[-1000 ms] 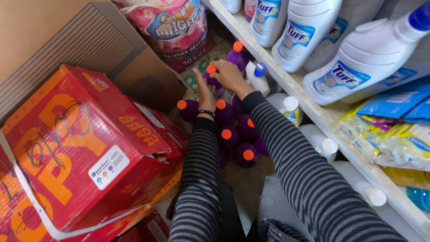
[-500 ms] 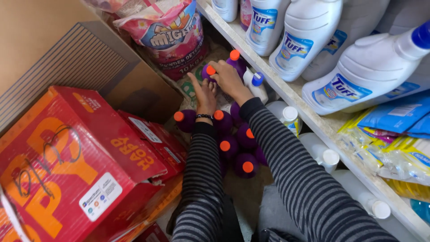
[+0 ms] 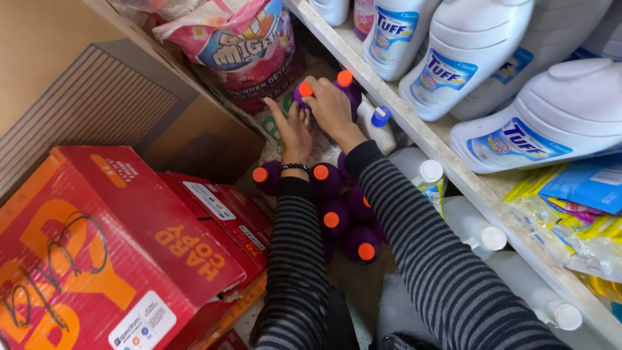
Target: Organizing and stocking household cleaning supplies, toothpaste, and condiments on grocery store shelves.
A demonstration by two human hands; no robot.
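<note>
Both hands have shifted farther back beneath the shelf (image 3: 414,139). Red boxes (image 3: 116,246) sit left of the flat, released left hand (image 3: 291,133); the right hand (image 3: 330,107) grasps a purple bottle (image 3: 304,96); white jugs (image 3: 466,52) stand right.

Both hands (image 3: 317,113) on purple bottles (image 3: 327,97)

Large red cardboard box (image 3: 97,259) with orange lettering and a white label sits lower left, flatter red cartons (image 3: 223,214) just beside it. Pink printed detergent bag (image 3: 249,45) stands top centre. White jugs with blue labels (image 3: 453,71) line the shelf (image 3: 414,129); blue-and-yellow packets (image 3: 583,207) lie far right.
</note>
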